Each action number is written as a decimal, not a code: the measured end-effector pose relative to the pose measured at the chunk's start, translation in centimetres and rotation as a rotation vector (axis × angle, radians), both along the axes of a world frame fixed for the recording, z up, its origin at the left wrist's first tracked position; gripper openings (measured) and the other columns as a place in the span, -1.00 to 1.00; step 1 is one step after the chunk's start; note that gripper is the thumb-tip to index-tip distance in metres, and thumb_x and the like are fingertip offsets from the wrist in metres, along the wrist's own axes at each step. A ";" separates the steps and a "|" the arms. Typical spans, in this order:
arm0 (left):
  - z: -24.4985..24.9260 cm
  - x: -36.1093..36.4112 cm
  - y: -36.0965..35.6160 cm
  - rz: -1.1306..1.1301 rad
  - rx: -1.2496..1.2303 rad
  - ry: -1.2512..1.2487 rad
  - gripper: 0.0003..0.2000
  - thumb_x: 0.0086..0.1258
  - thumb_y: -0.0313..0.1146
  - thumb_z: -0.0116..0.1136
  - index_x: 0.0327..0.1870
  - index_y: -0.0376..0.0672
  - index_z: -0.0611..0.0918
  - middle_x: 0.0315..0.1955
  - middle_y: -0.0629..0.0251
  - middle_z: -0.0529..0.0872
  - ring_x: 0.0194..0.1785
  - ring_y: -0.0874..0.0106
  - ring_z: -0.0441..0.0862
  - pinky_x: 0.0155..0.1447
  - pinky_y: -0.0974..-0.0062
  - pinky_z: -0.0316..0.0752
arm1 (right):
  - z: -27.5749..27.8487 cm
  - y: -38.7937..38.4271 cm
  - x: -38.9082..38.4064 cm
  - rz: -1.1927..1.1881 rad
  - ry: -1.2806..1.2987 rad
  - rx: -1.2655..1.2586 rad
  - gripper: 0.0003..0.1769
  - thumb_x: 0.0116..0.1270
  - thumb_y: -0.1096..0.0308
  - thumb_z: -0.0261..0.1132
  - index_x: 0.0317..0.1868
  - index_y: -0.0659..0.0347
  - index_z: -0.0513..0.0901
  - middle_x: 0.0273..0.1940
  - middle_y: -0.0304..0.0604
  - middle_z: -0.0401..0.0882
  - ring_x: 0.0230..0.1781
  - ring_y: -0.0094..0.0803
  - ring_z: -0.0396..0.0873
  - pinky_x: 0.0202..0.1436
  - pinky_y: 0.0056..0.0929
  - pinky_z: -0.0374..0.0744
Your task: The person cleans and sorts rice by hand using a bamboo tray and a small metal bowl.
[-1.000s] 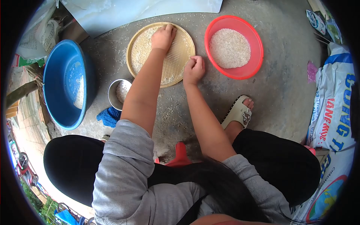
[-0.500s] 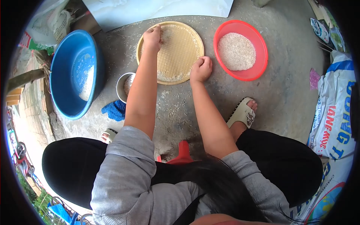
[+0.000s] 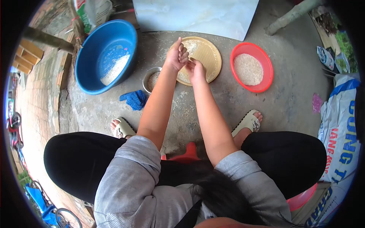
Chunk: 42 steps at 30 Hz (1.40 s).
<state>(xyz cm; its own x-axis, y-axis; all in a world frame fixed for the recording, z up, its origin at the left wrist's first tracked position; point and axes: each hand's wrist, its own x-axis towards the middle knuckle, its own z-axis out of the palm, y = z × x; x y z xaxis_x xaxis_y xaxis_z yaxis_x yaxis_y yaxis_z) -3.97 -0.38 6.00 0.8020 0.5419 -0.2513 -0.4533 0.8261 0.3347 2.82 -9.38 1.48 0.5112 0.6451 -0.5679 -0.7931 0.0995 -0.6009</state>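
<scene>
My left hand (image 3: 177,56) is raised over the left side of a round woven bamboo tray (image 3: 209,57), fingers curled into the palm and thumb up. Whether anything is inside that fist is hidden. Just below and right of it, my right hand (image 3: 196,71) has its fingers loosely extended toward the left hand, close to it, with nothing visible in them. White grains lie scattered on the tray. To the left stands a small metal bowl (image 3: 146,80) of grain, partly covered by my left forearm.
A blue basin (image 3: 85,78) with white grains tilts at left; a red basin (image 3: 268,72) of rice-like grain stands at right. A blue knitted cloth (image 3: 134,100) lies on the concrete. Behind is a marbled panel (image 3: 197,17); large printed sacks (image 3: 338,129) line the right edge.
Both hands have come together over the tray's left side. My right hand has left the tray's right edge and its fist has loosened. The camera view has shifted.
</scene>
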 end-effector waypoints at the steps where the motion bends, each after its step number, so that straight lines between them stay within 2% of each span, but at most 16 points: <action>1: 1.5 -0.6 -0.8 0.006 0.113 0.021 -0.54 0.44 -0.10 -0.03 -0.72 -0.07 0.33 -0.85 0.49 0.13 -0.79 0.63 0.07 -0.78 0.67 -0.09 | 0.8 0.7 -0.9 0.046 0.234 0.123 -0.73 0.33 0.30 -0.04 -0.25 0.27 0.54 -0.34 -0.24 0.52 -0.24 -0.45 0.51 -0.11 -0.45 0.47; 5: 6.5 -2.3 -2.3 0.174 0.436 0.362 -0.49 0.43 -0.09 -0.03 -0.80 -0.05 0.26 -0.91 0.44 0.16 -0.83 0.58 0.09 -0.73 0.60 -0.02 | 3.1 2.4 -4.3 0.067 0.281 0.319 -0.74 0.36 0.28 -0.12 -0.28 0.16 0.51 -0.27 -0.27 0.56 -0.25 -0.53 0.51 -0.12 -0.51 0.47; 9: 8.2 -4.6 -2.4 0.215 0.723 0.516 -0.54 0.40 -0.13 0.02 -0.75 -0.15 0.46 -0.82 0.31 0.48 -0.77 0.52 0.32 -0.65 0.59 0.18 | 7.7 2.8 -7.1 0.111 0.321 0.418 -0.74 0.41 0.24 -0.08 -0.17 0.10 0.55 -0.21 -0.30 0.58 -0.13 -0.56 0.54 -0.04 -0.56 0.49; 11: 8.5 -5.6 -2.3 0.204 0.735 0.516 -0.57 0.40 -0.12 0.02 -0.66 -0.21 0.56 -0.67 0.25 0.61 -0.63 0.50 0.50 -0.47 0.63 0.37 | 7.4 3.5 -7.6 0.130 0.286 0.414 -0.72 0.43 0.18 -0.04 -0.03 0.08 0.51 -0.09 -0.33 0.56 -0.03 -0.53 0.52 0.05 -0.55 0.48; 14: 9.7 -7.6 -2.6 0.092 0.834 0.663 -0.64 0.42 -0.15 0.00 -0.33 -0.31 0.66 -0.41 0.23 0.70 -0.27 0.46 0.63 -0.08 0.53 0.46 | 0.2 6.8 -7.2 0.296 0.430 0.661 -0.79 0.43 0.17 -0.05 -0.13 0.00 0.49 -0.18 -0.34 0.51 -0.20 -0.59 0.49 -0.15 -0.57 0.49; 17: 10.1 -10.1 -2.2 -0.117 1.240 0.980 -0.67 0.41 -0.18 -0.02 -0.09 -0.27 0.65 -0.29 0.21 0.71 -0.16 0.43 0.60 0.02 0.46 0.43 | 5.8 4.6 -9.7 0.224 0.375 0.291 -0.67 0.45 0.18 -0.03 0.12 0.12 0.38 0.12 -0.33 0.41 0.06 -0.51 0.46 0.07 -0.50 0.47; 18: 9.8 -11.0 -1.8 -0.112 1.234 0.992 -0.67 0.41 -0.18 -0.02 -0.09 -0.27 0.65 -0.29 0.21 0.71 -0.16 0.43 0.60 0.02 0.46 0.43 | 6.0 4.7 -10.3 0.151 0.365 0.185 -0.73 0.42 0.24 0.02 0.00 0.17 0.47 -0.07 -0.24 0.53 -0.16 -0.49 0.55 -0.15 -0.53 0.54; 19: 9.6 -11.9 -1.3 -0.192 1.244 1.042 -0.66 0.40 -0.18 0.00 -0.06 -0.27 0.63 -0.24 0.17 0.70 -0.12 0.41 0.59 0.06 0.46 0.42 | 5.4 4.8 -10.6 0.158 0.370 0.184 -0.73 0.42 0.24 0.02 0.00 0.17 0.47 -0.07 -0.24 0.53 -0.16 -0.49 0.55 -0.15 -0.53 0.54; 21: 8.8 -13.6 -0.4 -0.273 1.250 1.090 -0.65 0.38 -0.17 0.01 -0.02 -0.27 0.62 -0.19 0.13 0.69 -0.08 0.40 0.59 0.10 0.46 0.40 | 3.7 5.1 -10.4 0.255 0.066 -0.133 -0.77 0.36 0.26 0.08 -0.15 0.21 0.56 -0.32 -0.18 0.57 -0.43 -0.47 0.54 -0.42 -0.52 0.53; 23: 7.6 -15.5 0.2 -0.109 1.342 1.223 -0.63 0.37 -0.18 0.03 0.03 -0.26 0.60 -0.14 0.10 0.68 -0.04 0.37 0.59 0.12 0.47 0.39 | 2.8 5.0 -10.4 0.300 -0.015 -0.099 -0.75 0.31 0.22 0.14 -0.26 0.25 0.60 -0.51 -0.19 0.53 -0.63 -0.50 0.44 -0.61 -0.52 0.43; 25: 7.1 -16.7 0.6 -0.095 1.247 1.218 -0.61 0.35 -0.16 0.05 0.05 -0.26 0.59 -0.10 0.09 0.67 -0.02 0.34 0.59 0.10 0.46 0.39 | 2.3 4.7 -10.2 0.808 -0.619 -0.135 -0.67 0.28 0.19 0.18 -0.16 0.32 0.59 -0.35 -0.07 0.61 -0.42 -0.34 0.58 -0.37 -0.39 0.55; 26: 6.9 -17.1 0.8 -0.087 1.151 1.277 -0.60 0.34 -0.14 0.06 0.05 -0.26 0.59 -0.10 0.09 0.67 -0.02 0.33 0.59 0.10 0.45 0.39 | 1.5 4.9 -10.2 0.973 -1.000 -0.225 -0.57 0.29 0.15 0.17 -0.04 0.39 0.56 -0.13 0.06 0.62 -0.11 -0.16 0.60 -0.01 -0.28 0.52; 29: 5.9 -17.7 1.3 -0.068 1.059 1.368 -0.58 0.32 -0.11 0.07 0.05 -0.26 0.59 -0.12 0.10 0.67 -0.04 0.30 0.58 0.10 0.42 0.39 | 1.6 4.2 -9.2 1.148 -1.153 -0.269 -0.50 0.28 0.15 0.18 0.07 0.39 0.51 0.02 0.14 0.55 0.12 -0.08 0.48 0.20 -0.27 0.37; 35: 1.4 -15.2 2.1 -0.010 1.103 1.326 -0.68 0.23 -0.22 0.12 -0.13 -0.27 0.67 -0.21 -0.02 0.69 -0.10 0.16 0.64 0.06 0.34 0.46 | 0.0 2.9 -3.8 0.768 -0.866 -0.129 -0.64 0.26 0.28 0.14 -0.03 0.32 0.61 -0.19 0.11 0.65 -0.13 -0.10 0.62 -0.07 -0.27 0.52; 37: -0.2 -13.6 1.4 -0.059 1.305 1.339 -0.67 0.20 -0.21 0.12 -0.12 -0.23 0.67 -0.20 -0.01 0.68 -0.09 0.12 0.63 0.06 0.32 0.46 | -1.2 1.8 -1.1 0.466 -1.308 -0.270 -0.69 0.22 0.36 0.12 -0.09 0.33 0.63 -0.21 0.17 0.63 -0.16 -0.05 0.61 -0.07 -0.24 0.52; 42: -2.1 -8.2 -2.8 -0.178 1.439 1.443 -0.61 0.18 -0.23 0.10 0.03 -0.16 0.60 -0.11 0.01 0.65 -0.01 0.12 0.59 0.12 0.26 0.44 | -5.0 -2.9 3.1 0.294 -1.424 -0.722 -0.69 0.20 0.37 0.10 -0.10 0.27 0.63 -0.14 0.09 0.62 -0.09 -0.14 0.60 -0.02 -0.34 0.52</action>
<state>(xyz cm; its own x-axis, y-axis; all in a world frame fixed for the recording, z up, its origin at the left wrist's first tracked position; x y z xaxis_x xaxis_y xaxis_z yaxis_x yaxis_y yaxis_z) -12.21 -3.16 3.90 0.5103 0.8427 -0.1717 0.7215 -0.3108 0.6188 5.94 -12.32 -3.52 0.7735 0.6335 0.0202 0.4766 -0.5603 -0.6775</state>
